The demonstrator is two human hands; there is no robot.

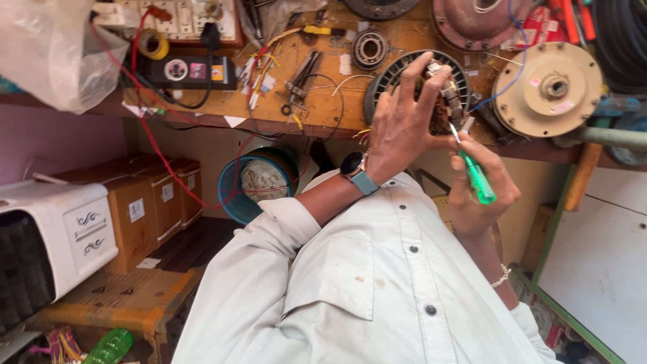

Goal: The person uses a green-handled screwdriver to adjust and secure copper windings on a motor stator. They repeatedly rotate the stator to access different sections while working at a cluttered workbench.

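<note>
Near the tabletop [323, 101] front edge, left hand [404, 128] grips the wound motor core [441, 101], right hand [482, 192] pinches a green screwdriver [475, 172] poking its coils, work seems unfinished.

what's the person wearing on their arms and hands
Both arms are in the sleeves of a pale off-white button-up shirt, pushed up so the forearms are bare. The left hand has a dark round watch on a grey-blue strap at the wrist. The right hand has a thin beaded bracelet of pale beads at the wrist. No gloves or rings are visible.
</note>
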